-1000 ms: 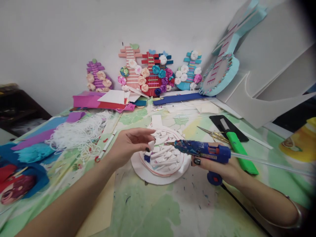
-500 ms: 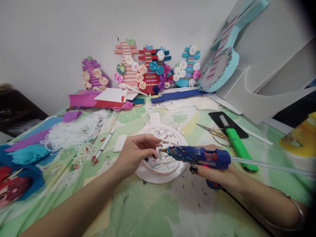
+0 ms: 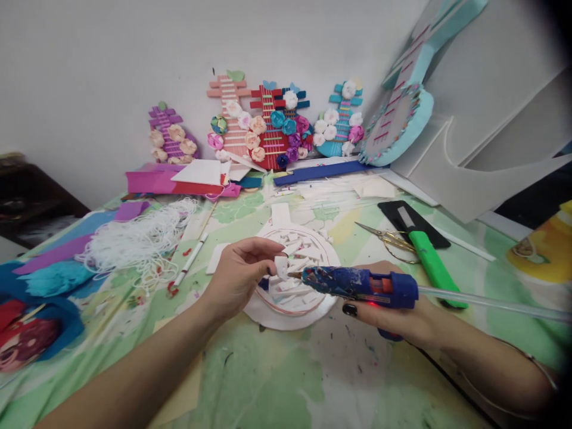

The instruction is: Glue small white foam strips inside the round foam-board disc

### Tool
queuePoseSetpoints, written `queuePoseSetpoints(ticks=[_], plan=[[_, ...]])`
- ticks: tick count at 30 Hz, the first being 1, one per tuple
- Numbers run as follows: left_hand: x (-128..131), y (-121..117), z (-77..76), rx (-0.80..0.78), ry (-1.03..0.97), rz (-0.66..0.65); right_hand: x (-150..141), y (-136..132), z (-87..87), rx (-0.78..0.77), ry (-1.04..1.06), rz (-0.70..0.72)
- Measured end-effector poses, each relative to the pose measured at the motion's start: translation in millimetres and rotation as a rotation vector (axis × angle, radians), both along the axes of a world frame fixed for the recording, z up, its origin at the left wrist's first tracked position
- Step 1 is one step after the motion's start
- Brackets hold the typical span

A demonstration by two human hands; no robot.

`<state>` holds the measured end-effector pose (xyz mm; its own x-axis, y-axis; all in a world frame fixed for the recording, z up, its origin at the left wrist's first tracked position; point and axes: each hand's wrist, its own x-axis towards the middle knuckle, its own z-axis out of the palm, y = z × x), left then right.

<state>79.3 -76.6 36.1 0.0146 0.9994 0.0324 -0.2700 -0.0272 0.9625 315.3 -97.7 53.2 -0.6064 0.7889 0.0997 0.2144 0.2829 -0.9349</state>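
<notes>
My left hand (image 3: pixel 241 271) pinches a small white foam piece (image 3: pixel 281 266) just above a white round foam base (image 3: pixel 268 313) strewn with several white foam bits. My right hand (image 3: pixel 397 313) grips a blue glue gun (image 3: pixel 361 285), held level with its nozzle touching the white piece. A clear glue stick (image 3: pixel 491 300) pokes out of the gun's back to the right, and its black cord runs off toward the lower right.
Gold scissors (image 3: pixel 386 238) and a green-handled cutter (image 3: pixel 431 262) lie right of the base. A tangle of white string (image 3: pixel 138 241), a pen (image 3: pixel 190 262) and coloured foam sheets (image 3: pixel 53 262) lie left. Flowered foam guitars (image 3: pixel 268 128) and white foam boards (image 3: pixel 491 119) lean on the wall.
My left hand dropped from chest height to the base with the white piece. The glue gun slid left until its nozzle met the piece.
</notes>
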Motion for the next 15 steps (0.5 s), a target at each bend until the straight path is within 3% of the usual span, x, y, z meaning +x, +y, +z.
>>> queuePoseSetpoints(ticks=[7,15], plan=[[-1.3,2.3,-5.0,0.011,0.002,0.006,0.8,0.0,-3.4,0.019,0.155,-0.029],[-2.8,0.1,-13.1,0.037,0.051,-0.081,-0.1,2.4,-0.2,0.081,0.050,-0.032]])
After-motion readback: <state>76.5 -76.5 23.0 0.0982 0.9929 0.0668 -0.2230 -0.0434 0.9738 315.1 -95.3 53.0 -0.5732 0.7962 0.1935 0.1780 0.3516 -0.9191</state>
